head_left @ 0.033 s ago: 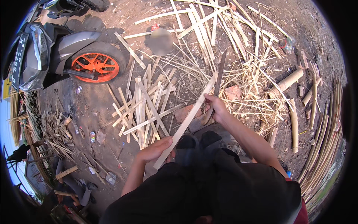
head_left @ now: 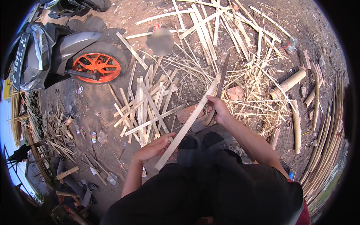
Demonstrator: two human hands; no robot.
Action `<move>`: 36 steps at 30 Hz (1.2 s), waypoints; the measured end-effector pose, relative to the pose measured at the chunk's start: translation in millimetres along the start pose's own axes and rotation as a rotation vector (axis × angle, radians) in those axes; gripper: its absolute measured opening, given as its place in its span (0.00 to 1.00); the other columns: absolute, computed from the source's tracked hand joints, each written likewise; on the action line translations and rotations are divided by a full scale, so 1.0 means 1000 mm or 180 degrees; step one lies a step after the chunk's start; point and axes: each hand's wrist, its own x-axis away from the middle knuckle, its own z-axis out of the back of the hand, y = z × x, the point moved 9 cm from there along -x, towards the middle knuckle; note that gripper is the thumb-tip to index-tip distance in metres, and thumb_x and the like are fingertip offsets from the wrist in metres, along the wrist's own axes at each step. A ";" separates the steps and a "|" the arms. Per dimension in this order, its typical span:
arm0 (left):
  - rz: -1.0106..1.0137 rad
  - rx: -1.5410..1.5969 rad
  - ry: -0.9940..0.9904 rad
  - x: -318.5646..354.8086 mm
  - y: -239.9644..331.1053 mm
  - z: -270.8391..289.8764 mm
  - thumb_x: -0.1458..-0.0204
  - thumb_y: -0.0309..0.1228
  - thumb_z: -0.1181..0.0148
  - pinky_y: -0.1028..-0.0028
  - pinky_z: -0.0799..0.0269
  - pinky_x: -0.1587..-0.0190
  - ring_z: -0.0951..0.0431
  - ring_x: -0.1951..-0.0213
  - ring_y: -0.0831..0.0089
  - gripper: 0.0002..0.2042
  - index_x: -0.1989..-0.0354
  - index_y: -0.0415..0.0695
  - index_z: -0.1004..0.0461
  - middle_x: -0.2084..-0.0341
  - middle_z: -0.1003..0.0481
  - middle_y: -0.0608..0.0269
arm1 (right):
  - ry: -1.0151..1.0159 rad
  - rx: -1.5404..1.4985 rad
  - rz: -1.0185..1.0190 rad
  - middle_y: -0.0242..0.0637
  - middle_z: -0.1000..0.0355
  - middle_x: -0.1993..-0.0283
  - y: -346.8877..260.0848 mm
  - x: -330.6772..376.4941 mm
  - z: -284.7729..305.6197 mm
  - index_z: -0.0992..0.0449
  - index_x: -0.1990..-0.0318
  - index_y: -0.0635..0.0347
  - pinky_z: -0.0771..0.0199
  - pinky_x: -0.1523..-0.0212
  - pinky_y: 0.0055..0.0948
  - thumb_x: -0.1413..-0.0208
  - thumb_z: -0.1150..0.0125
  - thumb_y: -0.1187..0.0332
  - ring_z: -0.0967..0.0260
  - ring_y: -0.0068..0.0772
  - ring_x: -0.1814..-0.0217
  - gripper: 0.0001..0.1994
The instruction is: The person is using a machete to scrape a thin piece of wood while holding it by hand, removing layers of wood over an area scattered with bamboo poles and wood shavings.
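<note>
A flat pale bamboo strip (head_left: 187,125) slants from near my lap up toward the cut pieces. My right hand (head_left: 220,110) pinches its upper part between thumb and finger. In the same hand is a machete, its dark blade (head_left: 224,71) pointing away from me and its wooden handle (head_left: 210,118) partly under my fingers. My left hand (head_left: 153,148) is beside the strip's lower part, fingers stretched out and loosened. Some of its fingertips are hidden behind the strip, so contact there is unclear. Beyond it lies a pile of short bamboo strips (head_left: 148,108).
Thin bamboo shavings (head_left: 255,86) and longer strips (head_left: 202,33) cover the ground ahead. Brick pieces (head_left: 235,93) lie among them. A motorcycle with an orange wheel (head_left: 96,67) stands at left. Bamboo tubes (head_left: 288,83) and long poles (head_left: 324,138) lie right. Another person (head_left: 80,191) sits lower left.
The fingers of my left hand have loosened and straightened, and the thumb has come off the strip's face. My right hand keeps the strip and machete nearly still.
</note>
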 end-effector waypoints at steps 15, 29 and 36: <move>-0.3765 -0.1138 0.2184 0.073 0.136 -0.029 0.47 0.16 0.37 0.63 0.22 0.46 0.20 0.50 0.57 0.22 0.42 0.32 0.32 0.55 0.22 0.41 | 0.0041 0.0739 -0.1054 0.28 0.35 0.75 0.050 0.016 0.022 0.30 0.64 0.60 0.36 0.83 0.20 0.38 0.43 0.64 0.42 0.17 0.83 0.09; -0.3780 -0.2353 0.2352 0.098 0.156 -0.030 0.53 0.19 0.34 0.63 0.23 0.53 0.19 0.56 0.57 0.18 0.51 0.33 0.26 0.60 0.21 0.45 | -0.0013 0.4706 0.0089 0.44 0.30 0.87 -0.044 0.078 0.012 0.25 0.81 0.68 0.26 0.74 0.38 0.40 0.45 0.44 0.28 0.40 0.85 0.32; -0.4123 -0.0622 0.1467 0.046 0.155 -0.003 0.56 0.35 0.38 0.70 0.33 0.62 0.32 0.68 0.67 0.15 0.67 0.41 0.35 0.70 0.32 0.58 | -0.0103 0.5206 0.0262 0.57 0.27 0.78 -0.023 0.067 0.017 0.23 0.76 0.74 0.27 0.63 0.48 0.38 0.56 0.35 0.25 0.54 0.70 0.41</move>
